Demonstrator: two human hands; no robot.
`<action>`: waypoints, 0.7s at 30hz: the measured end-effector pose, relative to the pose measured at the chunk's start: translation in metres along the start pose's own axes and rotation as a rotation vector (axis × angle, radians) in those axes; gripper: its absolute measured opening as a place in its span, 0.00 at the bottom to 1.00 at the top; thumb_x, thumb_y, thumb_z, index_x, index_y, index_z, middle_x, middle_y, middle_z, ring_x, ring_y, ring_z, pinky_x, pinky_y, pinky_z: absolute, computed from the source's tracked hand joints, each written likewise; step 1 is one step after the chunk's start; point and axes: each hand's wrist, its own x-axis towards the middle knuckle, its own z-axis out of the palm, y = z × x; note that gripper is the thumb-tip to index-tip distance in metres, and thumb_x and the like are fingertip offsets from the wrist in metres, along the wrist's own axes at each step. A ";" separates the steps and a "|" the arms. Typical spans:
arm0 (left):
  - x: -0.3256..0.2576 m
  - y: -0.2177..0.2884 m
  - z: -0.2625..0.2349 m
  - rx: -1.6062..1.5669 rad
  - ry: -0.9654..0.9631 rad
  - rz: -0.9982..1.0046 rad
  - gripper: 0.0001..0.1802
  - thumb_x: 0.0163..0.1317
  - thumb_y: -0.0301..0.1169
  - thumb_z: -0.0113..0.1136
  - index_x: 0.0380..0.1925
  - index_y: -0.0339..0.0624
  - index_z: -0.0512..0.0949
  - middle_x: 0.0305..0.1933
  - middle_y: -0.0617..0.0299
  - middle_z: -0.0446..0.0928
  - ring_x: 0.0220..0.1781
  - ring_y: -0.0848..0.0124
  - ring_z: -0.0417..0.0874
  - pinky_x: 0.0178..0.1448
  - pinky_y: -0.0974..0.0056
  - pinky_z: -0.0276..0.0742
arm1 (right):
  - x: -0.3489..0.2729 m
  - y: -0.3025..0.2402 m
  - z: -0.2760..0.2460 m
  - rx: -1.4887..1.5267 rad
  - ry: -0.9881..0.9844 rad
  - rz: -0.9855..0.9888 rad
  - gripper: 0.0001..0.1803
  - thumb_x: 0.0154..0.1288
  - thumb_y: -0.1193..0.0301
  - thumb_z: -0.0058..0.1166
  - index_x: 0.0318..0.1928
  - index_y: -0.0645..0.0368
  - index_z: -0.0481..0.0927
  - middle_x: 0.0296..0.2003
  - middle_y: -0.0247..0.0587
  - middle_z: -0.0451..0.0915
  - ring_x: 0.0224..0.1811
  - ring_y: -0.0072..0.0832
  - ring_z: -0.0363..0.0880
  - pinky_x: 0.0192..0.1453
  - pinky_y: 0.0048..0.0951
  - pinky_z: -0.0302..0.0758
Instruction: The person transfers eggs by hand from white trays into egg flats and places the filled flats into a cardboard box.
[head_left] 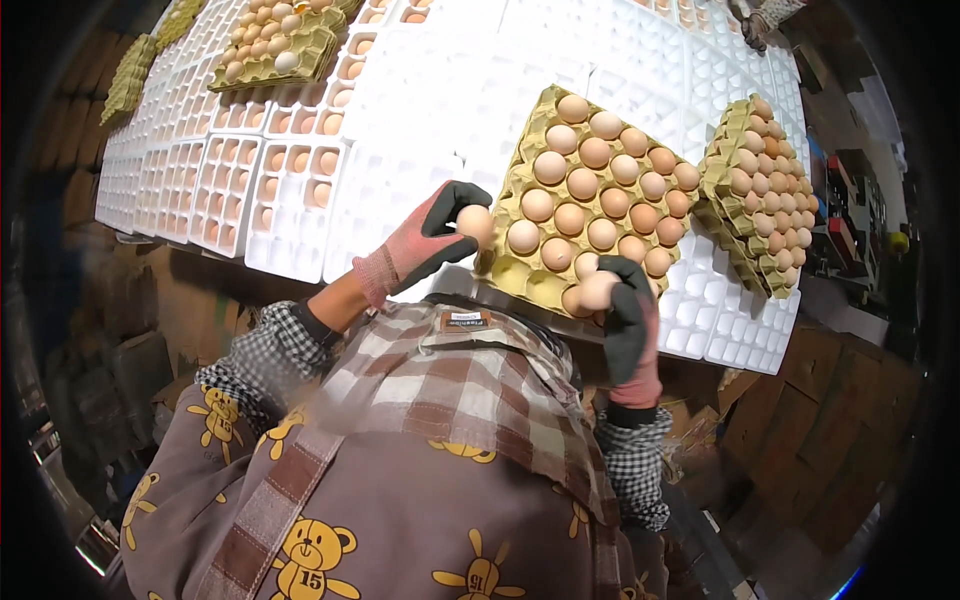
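Observation:
My left hand (430, 238), in a pink glove with a dark grey palm and fingers, pinches an egg (474, 222) just left of a yellowish pulp egg tray (508, 275). Over the tray's near right corner, my right hand (632, 318), gloved alike, has its fingers around a pale egg (597, 290). Rows of light and brown eggs fill most of the tray, and bare cups show at its near left corner. My right fingers partly cover the eggs at that near edge.
White foam trays (400, 110) cover the table, those at left partly filled with eggs. A second pulp tray of eggs (765, 190) stands tilted at right; another egg-filled stack (280, 72) sits far left. Someone else's hand (755, 30) shows at the far right. Cardboard boxes (790, 420) lie below.

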 end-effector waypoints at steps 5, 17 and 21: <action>0.024 0.007 0.041 1.495 -0.044 0.329 0.31 0.49 0.35 0.71 0.56 0.48 0.72 0.51 0.52 0.72 0.45 0.58 0.83 0.45 0.57 0.80 | 0.031 -0.003 0.034 -1.224 -0.096 -0.554 0.18 0.58 0.69 0.64 0.49 0.60 0.80 0.39 0.37 0.80 0.35 0.22 0.76 0.41 0.22 0.75; 0.088 -0.027 0.046 1.610 0.147 0.536 0.11 0.52 0.36 0.61 0.37 0.51 0.77 0.53 0.49 0.72 0.36 0.59 0.85 0.35 0.56 0.84 | 0.075 -0.019 0.004 -1.302 0.016 -0.679 0.18 0.61 0.68 0.62 0.52 0.52 0.82 0.50 0.48 0.79 0.53 0.44 0.79 0.60 0.37 0.75; 0.041 0.025 0.045 1.269 0.073 0.276 0.26 0.48 0.46 0.72 0.47 0.50 0.78 0.55 0.44 0.72 0.40 0.54 0.85 0.46 0.55 0.84 | 0.070 -0.023 0.040 -1.984 0.000 -0.563 0.38 0.38 0.65 0.78 0.56 0.48 0.79 0.62 0.55 0.69 0.62 0.51 0.71 0.62 0.44 0.73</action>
